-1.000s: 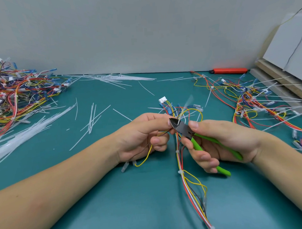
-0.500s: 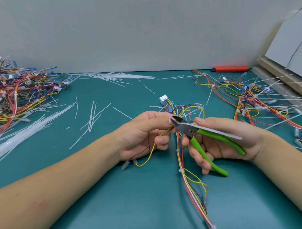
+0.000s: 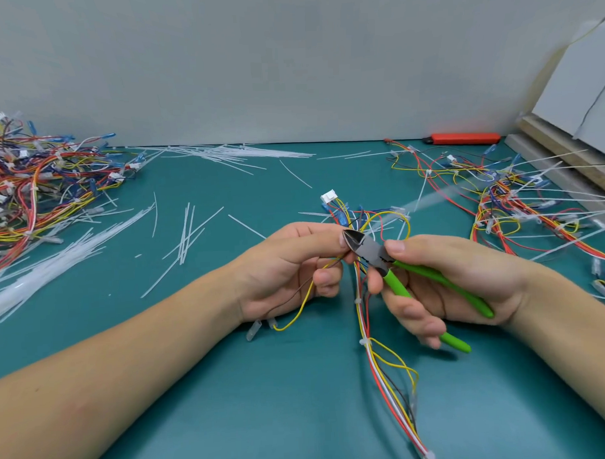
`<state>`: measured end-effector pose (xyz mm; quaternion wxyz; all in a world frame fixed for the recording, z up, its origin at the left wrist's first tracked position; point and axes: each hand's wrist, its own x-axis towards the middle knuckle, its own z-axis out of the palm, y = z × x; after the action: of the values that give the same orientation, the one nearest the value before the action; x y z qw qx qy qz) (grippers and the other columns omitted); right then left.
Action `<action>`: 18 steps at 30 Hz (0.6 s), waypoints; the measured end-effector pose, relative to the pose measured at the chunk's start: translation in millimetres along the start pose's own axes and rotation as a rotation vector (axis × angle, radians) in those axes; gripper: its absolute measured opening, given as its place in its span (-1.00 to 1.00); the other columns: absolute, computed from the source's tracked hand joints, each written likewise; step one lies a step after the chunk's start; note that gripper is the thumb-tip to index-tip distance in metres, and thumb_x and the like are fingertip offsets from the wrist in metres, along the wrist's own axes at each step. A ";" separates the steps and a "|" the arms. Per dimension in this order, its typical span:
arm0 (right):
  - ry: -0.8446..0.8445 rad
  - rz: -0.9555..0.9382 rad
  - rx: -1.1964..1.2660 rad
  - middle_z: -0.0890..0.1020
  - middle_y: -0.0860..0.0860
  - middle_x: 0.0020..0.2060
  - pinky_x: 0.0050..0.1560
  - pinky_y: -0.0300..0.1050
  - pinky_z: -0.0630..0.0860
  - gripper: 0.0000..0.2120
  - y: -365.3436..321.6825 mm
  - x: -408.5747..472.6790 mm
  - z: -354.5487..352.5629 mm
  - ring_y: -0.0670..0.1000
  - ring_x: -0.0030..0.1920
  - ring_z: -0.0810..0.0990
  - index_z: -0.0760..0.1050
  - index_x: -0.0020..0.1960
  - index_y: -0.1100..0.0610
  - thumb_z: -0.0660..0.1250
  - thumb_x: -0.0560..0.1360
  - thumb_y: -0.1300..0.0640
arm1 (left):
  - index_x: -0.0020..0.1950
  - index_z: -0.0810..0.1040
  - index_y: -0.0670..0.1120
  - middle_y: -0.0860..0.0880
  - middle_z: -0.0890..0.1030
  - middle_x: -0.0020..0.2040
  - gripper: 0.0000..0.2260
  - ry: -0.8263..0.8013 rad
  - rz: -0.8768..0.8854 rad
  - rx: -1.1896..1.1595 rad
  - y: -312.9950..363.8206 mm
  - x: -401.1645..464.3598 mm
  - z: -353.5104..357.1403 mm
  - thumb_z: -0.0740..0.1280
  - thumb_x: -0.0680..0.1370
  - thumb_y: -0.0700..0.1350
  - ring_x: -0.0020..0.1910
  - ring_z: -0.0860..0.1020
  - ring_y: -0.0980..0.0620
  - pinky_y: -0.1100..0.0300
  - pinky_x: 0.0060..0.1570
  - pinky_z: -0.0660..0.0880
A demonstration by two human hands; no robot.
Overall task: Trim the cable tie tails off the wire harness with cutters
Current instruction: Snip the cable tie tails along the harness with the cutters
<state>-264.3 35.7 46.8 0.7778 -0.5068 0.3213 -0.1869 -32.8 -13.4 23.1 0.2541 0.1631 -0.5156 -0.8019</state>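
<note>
Cutters [image 3: 367,249] sit in your right hand [image 3: 443,279], whose fingers [image 3: 414,323] curl round the two green handles while the thumb lies along the top near the pivot; the dark blades point left and their tips meet your left hand [image 3: 288,264] at its thumb. That hand pinches the wire harness [image 3: 384,367] between thumb and curled fingers, just above the green table [image 3: 231,403]. From the pinch the harness runs toward you in a bundle of red, yellow and white wires with small white ties on it, and away from you it loops up to a white connector [image 3: 328,196]. A blurred white cable tie tail [image 3: 427,201] streaks up to the right above the cutters. Cut tails [image 3: 184,233] lie scattered on the left of the table, with a heap of harnesses [image 3: 35,183] at the far left, another pile of harnesses [image 3: 519,201] at the right, and a red tool [image 3: 462,138] by the wall.
</note>
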 end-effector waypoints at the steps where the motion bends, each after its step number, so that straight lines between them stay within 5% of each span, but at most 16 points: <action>1: 0.007 0.000 -0.007 0.50 0.07 -0.33 -0.33 -0.08 0.59 -0.58 -0.5 0.4 0.7 0.02 -0.44 0.50 0.61 0.09 0.13 0.36 0.57 -0.23 | -0.03 0.54 -0.17 0.03 0.53 -0.24 -0.92 0.006 0.002 -0.005 0.0 0.0 -0.4 0.31 0.59 -0.16 -0.49 0.37 0.18 0.30 -0.38 0.36; 7: 0.010 0.002 0.014 0.46 0.06 -0.33 -0.34 -0.09 0.55 -0.61 0.0 2.1 4.1 0.02 -0.44 0.45 0.57 0.06 0.12 0.31 0.61 -0.22 | -0.07 0.59 -0.13 0.03 0.53 -0.24 -0.85 0.017 -0.007 -0.015 1.5 -1.2 1.9 0.25 0.62 -0.20 -0.50 0.35 0.18 0.31 -0.39 0.36; 18: -0.006 -0.001 0.060 0.68 0.24 -0.12 -0.10 0.16 0.68 -0.54 0.6 3.0 0.1 0.23 -0.19 0.72 0.64 0.15 0.18 0.42 0.53 -0.21 | -0.14 0.64 -0.06 0.05 0.55 -0.23 -0.87 -0.002 0.011 -0.025 1.3 -0.1 3.0 0.32 0.55 -0.12 -0.49 0.37 0.20 0.30 -0.37 0.37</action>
<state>-262.1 34.1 45.4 0.7935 -0.4841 0.3130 -0.1950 -33.9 -11.5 25.5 0.2600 0.1563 -0.5064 -0.8072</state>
